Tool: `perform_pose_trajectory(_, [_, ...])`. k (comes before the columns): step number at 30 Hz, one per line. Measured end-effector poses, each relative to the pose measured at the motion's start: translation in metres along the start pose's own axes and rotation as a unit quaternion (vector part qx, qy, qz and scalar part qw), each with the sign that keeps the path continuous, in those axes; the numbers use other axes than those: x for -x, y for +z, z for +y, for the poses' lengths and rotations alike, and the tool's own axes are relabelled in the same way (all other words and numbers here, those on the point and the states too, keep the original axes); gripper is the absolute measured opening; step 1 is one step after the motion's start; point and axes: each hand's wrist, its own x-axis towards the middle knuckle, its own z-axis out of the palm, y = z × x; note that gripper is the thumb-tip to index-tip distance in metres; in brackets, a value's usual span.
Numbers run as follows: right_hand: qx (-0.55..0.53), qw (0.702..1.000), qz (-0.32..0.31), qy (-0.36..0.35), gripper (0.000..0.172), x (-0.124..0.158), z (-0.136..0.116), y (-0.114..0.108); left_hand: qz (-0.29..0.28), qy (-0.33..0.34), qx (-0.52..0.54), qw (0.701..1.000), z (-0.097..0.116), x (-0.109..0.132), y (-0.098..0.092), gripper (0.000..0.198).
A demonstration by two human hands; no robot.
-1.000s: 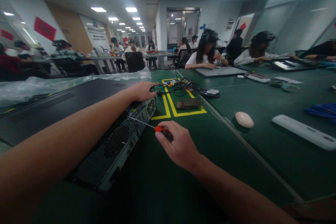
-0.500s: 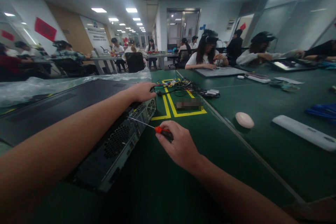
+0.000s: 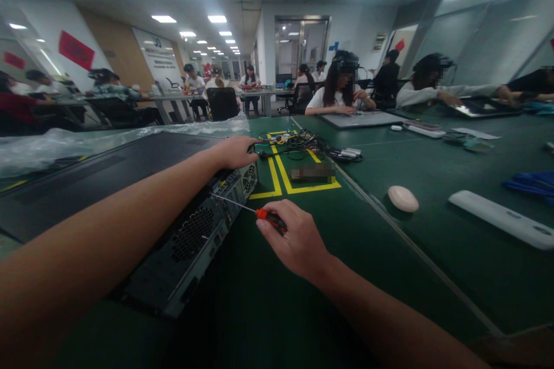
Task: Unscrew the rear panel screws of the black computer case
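Note:
A black computer case (image 3: 142, 167) lies on its side, its perforated rear panel (image 3: 194, 230) turned toward me. Over the far end of the case's top edge, my left hand (image 3: 234, 153) is closed, thumb bent over the edge and fingertips partly hidden. My right hand (image 3: 294, 236) grips a screwdriver (image 3: 267, 216) by its red and black handle. The thin shaft slants up and left, its tip meeting the rear panel near the top edge. Whatever the tip touches is too small to make out.
Beyond the case, bundled cables (image 3: 303, 141) lie around yellow tape markings (image 3: 281, 176) on the green table (image 3: 367, 161). A pale rounded object (image 3: 403, 199) and a long white device (image 3: 502, 218) sit to the right. Clear plastic sheeting (image 3: 38, 147) is behind the case. Co-workers sit across the table.
The screwdriver's handle has turned slightly in my right hand, showing more black, while its tip stays put. My left hand and the case look unchanged. A co-worker's arms at right have shifted.

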Motion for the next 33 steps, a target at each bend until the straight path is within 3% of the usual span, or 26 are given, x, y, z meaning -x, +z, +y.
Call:
perform_pose_trajectory(12, [-0.027, 1.000, 0.000, 0.007, 0.022, 0.0010, 0.0023, 0.0030, -0.001, -0.004, -0.002, 1.000, 0.0023, 0.0009, -0.0011, 0.065])
perform_pose_trajectory(18, [-0.018, 1.000, -0.009, 0.002, 0.010, 0.0000, 0.0037, 0.0026, -0.003, -0.005, -0.002, 1.000, 0.0016, 0.0012, -0.0010, 0.066])
perform_pose_trajectory(33, [-0.006, 1.000, -0.020, 0.008, 0.011, 0.0004, 0.0031, 0.0022, 0.001, -0.008, 0.011, 1.000, 0.0012, 0.0018, -0.0010, 0.064])
